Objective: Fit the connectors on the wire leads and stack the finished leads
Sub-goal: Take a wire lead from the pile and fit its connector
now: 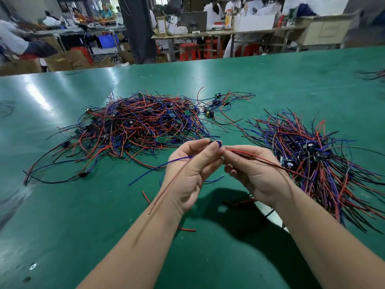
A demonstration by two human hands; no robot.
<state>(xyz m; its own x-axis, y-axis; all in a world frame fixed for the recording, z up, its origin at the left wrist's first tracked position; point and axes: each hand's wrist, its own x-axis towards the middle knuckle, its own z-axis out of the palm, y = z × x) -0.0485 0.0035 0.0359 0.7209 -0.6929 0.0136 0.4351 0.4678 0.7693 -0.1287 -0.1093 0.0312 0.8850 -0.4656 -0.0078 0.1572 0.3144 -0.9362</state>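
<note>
Above the green table, my left hand pinches a small dark blue connector between thumb and fingertips. A blue wire and a brownish-red wire trail from it over my left wrist. My right hand meets the left at the fingertips and pinches red and dark wire leads that run off to the right. A loose tangle of red, blue and black leads lies behind my left hand. A fanned, stacked bundle of leads lies at the right.
A few leads with small connectors lie between the two piles. Short red wire scraps lie near my left forearm. Another wire heap sits at the far right edge. People, benches and red stools stand beyond the table.
</note>
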